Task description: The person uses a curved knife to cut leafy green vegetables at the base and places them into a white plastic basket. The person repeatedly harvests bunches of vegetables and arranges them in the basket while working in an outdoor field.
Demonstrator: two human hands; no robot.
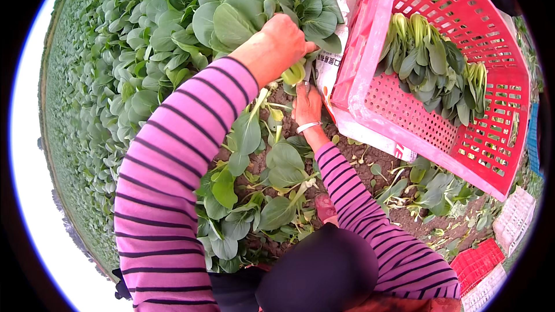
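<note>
Near the top middle, my left hand (284, 37) is closed around a leafy bok choy plant (236, 19). The pale green base of a stalk (295, 73) shows just below that fist. Close beneath it, my right hand (308, 106) grips a small knife (308, 70), whose metal blade points up beside the stalk base. My fingers cover the handle. A pale bracelet circles my right wrist. More bok choy leaves (310, 4) stand right beside the left hand.
A red plastic crate (364, 82) stands at the right, resting on a white printed sack (368, 134). Inside lie bunches of bok choy (427, 58). Dense growing plants (147, 43) fill the left. Loose leaves (277, 173) litter the soil below. Further crates (479, 264) sit at lower right.
</note>
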